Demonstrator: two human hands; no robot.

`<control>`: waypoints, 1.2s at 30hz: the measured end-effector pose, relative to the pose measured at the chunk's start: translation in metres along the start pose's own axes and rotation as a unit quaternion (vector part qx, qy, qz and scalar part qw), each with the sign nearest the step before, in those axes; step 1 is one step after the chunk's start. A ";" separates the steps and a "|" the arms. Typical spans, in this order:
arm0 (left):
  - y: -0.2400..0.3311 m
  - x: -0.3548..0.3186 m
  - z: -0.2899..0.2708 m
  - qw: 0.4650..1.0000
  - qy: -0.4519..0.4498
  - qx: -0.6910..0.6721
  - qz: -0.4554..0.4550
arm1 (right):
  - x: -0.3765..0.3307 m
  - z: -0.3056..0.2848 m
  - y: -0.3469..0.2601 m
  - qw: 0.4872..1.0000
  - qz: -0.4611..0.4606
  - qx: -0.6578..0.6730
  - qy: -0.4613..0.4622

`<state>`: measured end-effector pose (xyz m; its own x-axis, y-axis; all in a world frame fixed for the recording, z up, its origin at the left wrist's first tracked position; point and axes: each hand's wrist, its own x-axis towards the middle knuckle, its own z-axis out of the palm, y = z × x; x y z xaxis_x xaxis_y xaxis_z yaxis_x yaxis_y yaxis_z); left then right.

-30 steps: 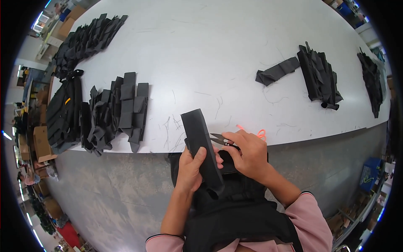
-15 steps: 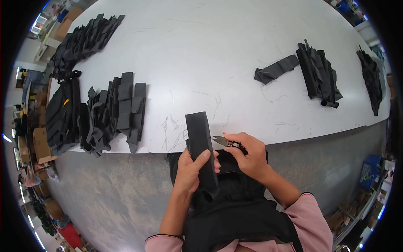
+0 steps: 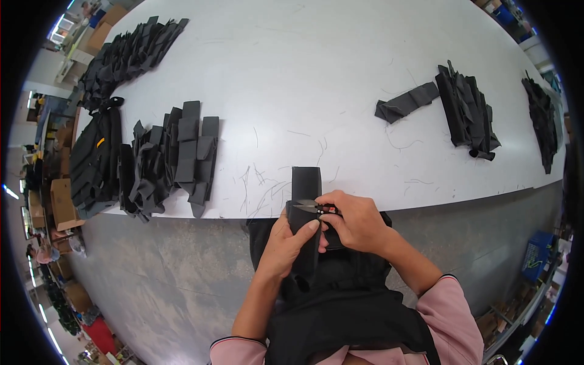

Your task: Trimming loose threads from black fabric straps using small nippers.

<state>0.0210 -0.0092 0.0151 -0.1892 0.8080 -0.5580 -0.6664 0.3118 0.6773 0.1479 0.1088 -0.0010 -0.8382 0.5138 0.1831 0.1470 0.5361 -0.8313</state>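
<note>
A folded strip of dark grey fabric [image 3: 306, 182] is upright in front of me at the table's near edge. My left hand [image 3: 285, 242] grips its lower part, thumb laid across the front and fingers behind. In my right hand [image 3: 354, 220] is a small pair of thread snips [image 3: 326, 208] with dark handles and a reddish part. Their pointed blades lie across the fabric's face, just above my left thumb, pointing left. Whether a thread sits between the blades is too small to tell.
On the white table [image 3: 274, 79], loose threads [image 3: 267, 194] lie scattered. Dark fabric pieces [image 3: 188, 152] and a black backpack [image 3: 97, 158] stand at left; another pile [image 3: 467, 115] with a single strip [image 3: 407, 101] lies at right. A blue crate [image 3: 538, 255] stands on the floor.
My right hand has moved the snips left, from beside the strip to across its face. The strip has shifted slightly right and stands straighter in my left hand.
</note>
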 end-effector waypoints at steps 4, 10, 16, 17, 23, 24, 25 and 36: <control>-0.001 0.000 -0.005 1.000 -0.022 0.001 -0.004 | 0.000 -0.001 -0.003 1.000 0.004 -0.027 -0.009; -0.005 -0.002 -0.004 0.994 -0.105 -0.031 -0.028 | 0.015 -0.001 0.009 0.938 0.183 0.290 0.052; -0.011 0.013 -0.008 0.969 -0.217 -0.115 0.032 | 0.018 -0.006 0.003 0.758 0.308 0.573 -0.033; -0.014 0.017 -0.008 0.965 -0.225 -0.125 0.052 | 0.016 -0.006 0.005 0.773 0.315 0.551 -0.011; -0.017 0.019 -0.007 0.975 -0.157 -0.159 0.002 | 0.006 -0.028 -0.003 0.992 0.082 -0.041 0.086; -0.015 0.018 -0.007 0.975 -0.158 -0.159 0.001 | 0.005 -0.034 -0.001 0.995 0.054 -0.056 0.059; -0.013 0.018 -0.007 0.974 -0.175 -0.147 -0.007 | 0.007 -0.038 0.000 0.995 0.056 -0.057 0.061; 0.009 0.007 -0.018 0.974 -0.198 -0.053 -0.097 | 0.033 -0.063 0.015 0.991 -0.068 -0.056 -0.101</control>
<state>0.0007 -0.0101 0.0090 0.2269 0.8748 -0.4281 -0.7370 0.4416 0.5117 0.1553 0.1763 0.0263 -0.9406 0.2935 0.1706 0.0740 0.6677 -0.7407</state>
